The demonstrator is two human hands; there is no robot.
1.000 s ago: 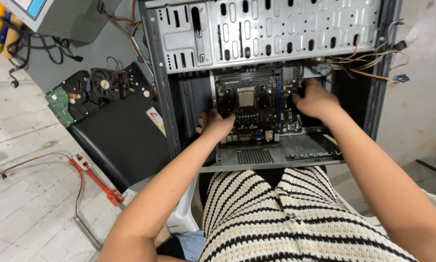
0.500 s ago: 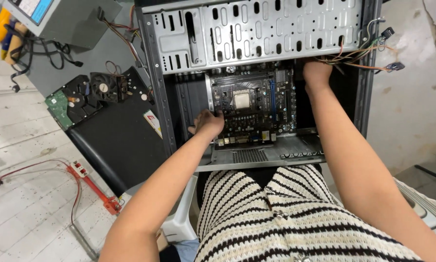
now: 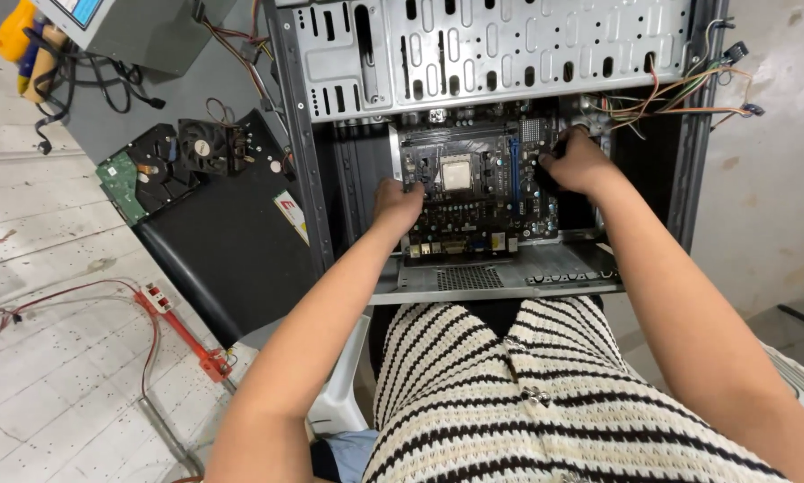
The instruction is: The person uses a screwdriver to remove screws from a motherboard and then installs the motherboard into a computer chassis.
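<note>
both hands are inside the open computer case [image 3: 330, 63], where the circuit board [image 3: 473, 192] lies flat on its floor. left hand [image 3: 397, 204] grips the board's left edge with curled fingers, and right hand [image 3: 574, 163] has its fingers closed on the right edge, near the loose coloured wires [image 3: 679, 94].

Your left hand [image 3: 397, 202] covers the left edge of the circuit board [image 3: 473, 192], so you can't see what its fingers press. Your right hand [image 3: 574, 163] hides the board's right edge (its fingertips vanish into shadow). The computer case [image 3: 509, 54] is cut off at the top edge, as is the grey box [image 3: 134, 27] at upper left.
</note>
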